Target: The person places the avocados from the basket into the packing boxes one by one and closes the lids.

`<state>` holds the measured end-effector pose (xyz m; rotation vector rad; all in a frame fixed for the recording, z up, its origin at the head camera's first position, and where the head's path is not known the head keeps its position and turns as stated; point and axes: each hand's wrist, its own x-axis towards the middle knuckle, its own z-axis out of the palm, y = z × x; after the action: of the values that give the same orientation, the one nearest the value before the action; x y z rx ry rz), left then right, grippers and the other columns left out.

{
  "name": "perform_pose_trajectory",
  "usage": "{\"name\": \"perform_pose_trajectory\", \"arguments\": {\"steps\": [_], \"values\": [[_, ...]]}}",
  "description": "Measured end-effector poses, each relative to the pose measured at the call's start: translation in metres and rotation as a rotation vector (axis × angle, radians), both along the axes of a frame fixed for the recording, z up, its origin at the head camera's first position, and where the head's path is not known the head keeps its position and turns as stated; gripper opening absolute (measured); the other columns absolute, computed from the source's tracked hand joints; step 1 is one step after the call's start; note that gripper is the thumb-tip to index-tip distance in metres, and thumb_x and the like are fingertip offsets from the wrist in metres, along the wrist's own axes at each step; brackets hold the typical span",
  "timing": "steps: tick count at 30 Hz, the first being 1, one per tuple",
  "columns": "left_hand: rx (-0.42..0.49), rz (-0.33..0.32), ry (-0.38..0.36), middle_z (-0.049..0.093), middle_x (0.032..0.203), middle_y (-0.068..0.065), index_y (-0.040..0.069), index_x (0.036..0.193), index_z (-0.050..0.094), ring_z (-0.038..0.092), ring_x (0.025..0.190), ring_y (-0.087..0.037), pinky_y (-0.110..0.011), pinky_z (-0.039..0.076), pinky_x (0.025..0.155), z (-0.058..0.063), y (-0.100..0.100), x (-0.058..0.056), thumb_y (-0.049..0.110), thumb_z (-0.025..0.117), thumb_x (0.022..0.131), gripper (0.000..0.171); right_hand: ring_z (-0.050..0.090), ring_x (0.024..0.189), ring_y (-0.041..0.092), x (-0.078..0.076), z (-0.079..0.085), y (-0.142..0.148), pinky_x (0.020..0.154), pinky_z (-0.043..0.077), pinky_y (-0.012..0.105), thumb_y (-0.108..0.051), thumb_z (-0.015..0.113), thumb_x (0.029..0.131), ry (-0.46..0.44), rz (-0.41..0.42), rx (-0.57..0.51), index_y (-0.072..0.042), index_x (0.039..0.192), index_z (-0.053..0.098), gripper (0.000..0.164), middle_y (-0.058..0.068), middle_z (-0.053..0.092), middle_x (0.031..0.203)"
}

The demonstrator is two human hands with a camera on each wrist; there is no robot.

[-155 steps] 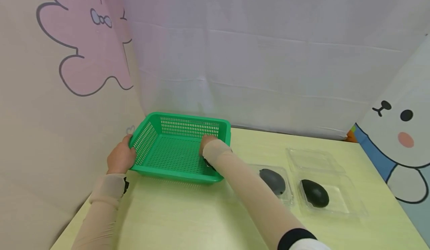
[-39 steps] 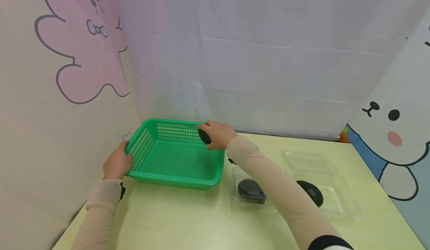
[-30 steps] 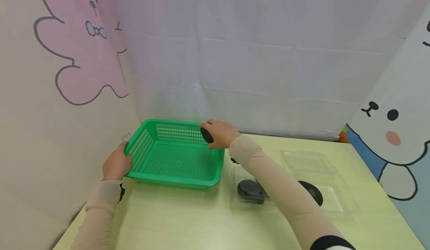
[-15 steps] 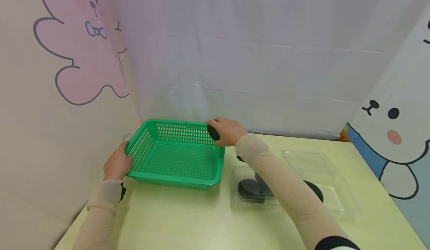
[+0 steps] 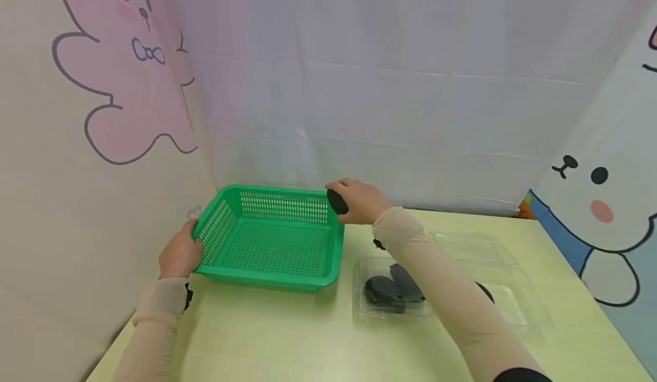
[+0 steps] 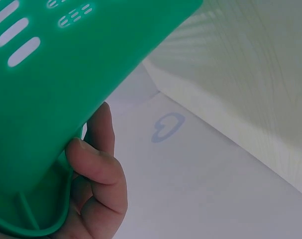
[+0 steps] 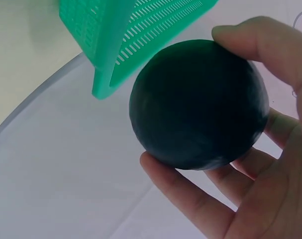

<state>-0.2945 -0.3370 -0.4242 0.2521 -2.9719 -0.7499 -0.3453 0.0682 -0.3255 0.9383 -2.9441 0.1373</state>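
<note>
My left hand (image 5: pixel 181 251) grips the left rim of a green slotted plastic basket (image 5: pixel 269 281); in the left wrist view its fingers curl round the basket edge (image 6: pixel 66 84). Up at the basket's back right corner, my right hand (image 5: pixel 363 200) holds a smooth black rounded thing (image 5: pixel 337 202). The right wrist view shows this dark, nearly round thing (image 7: pixel 198 104) between thumb and fingertips, with the basket behind it. Below my right forearm, a clear plastic box (image 5: pixel 361 299) contains a black lump (image 5: pixel 382 289) and a dark grey oval thing (image 5: pixel 408 285).
To the right lies a second clear box (image 5: pixel 513 302) with its lid (image 5: pixel 472 246) folded back. A black oval thing (image 5: pixel 485 292) in it is mostly hidden by my forearm. A white curtain (image 5: pixel 380 102) hangs behind the pale table (image 5: pixel 267 342).
My right hand has come up out of the basket with the black rounded thing and moved right to the rim. A black lump shows in the nearer box. My left hand stays at the basket.
</note>
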Motion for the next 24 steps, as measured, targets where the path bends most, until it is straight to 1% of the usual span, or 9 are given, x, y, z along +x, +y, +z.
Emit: {"name": "perform_pose_trajectory", "arguments": {"steps": [6, 11, 19, 24], "values": [[0.005, 0.001, -0.004, 0.051, 0.125, -0.038, 0.000, 0.152, 0.022, 0.053, 0.063, -0.028, -0.036, 0.039, 0.049, 0.002, 0.000, 0.001, 0.011, 0.035, 0.095, 0.059, 0.056, 0.116, 0.026, 0.001, -0.002, 0.008, 0.082, 0.052, 0.044, -0.028, 0.073, 0.084, 0.006, -0.007, 0.007, -0.021, 0.148, 0.041, 0.072, 0.008, 0.048, 0.142], [0.008, 0.006, -0.004, 0.052, 0.125, -0.037, 0.000, 0.152, 0.023, 0.052, 0.062, -0.027, -0.036, 0.038, 0.048, 0.002, 0.001, 0.000, 0.011, 0.034, 0.095, 0.059, 0.057, 0.111, 0.027, 0.003, -0.001, 0.015, 0.078, 0.052, 0.043, -0.024, 0.072, 0.083, 0.011, -0.019, -0.002, -0.020, 0.148, 0.042, 0.072, 0.009, 0.049, 0.140], [0.007, -0.009, 0.010, 0.054, 0.121, -0.037, 0.000, 0.151, 0.024, 0.050, 0.059, -0.026, -0.036, 0.038, 0.047, 0.000, 0.002, 0.000, 0.011, 0.034, 0.095, 0.059, 0.057, 0.113, 0.027, 0.010, -0.001, 0.025, 0.080, 0.052, 0.044, -0.026, 0.073, 0.082, 0.012, -0.024, 0.024, -0.020, 0.147, 0.042, 0.072, 0.009, 0.051, 0.139], [0.000, -0.006, 0.014, 0.053, 0.121, -0.037, -0.001, 0.151, 0.024, 0.051, 0.061, -0.027, -0.036, 0.038, 0.048, 0.001, 0.000, 0.001, 0.011, 0.035, 0.094, 0.058, 0.057, 0.113, 0.028, 0.011, -0.002, 0.031, 0.080, 0.052, 0.045, -0.025, 0.074, 0.082, 0.015, -0.034, 0.024, -0.019, 0.147, 0.042, 0.073, 0.010, 0.050, 0.140]]}}
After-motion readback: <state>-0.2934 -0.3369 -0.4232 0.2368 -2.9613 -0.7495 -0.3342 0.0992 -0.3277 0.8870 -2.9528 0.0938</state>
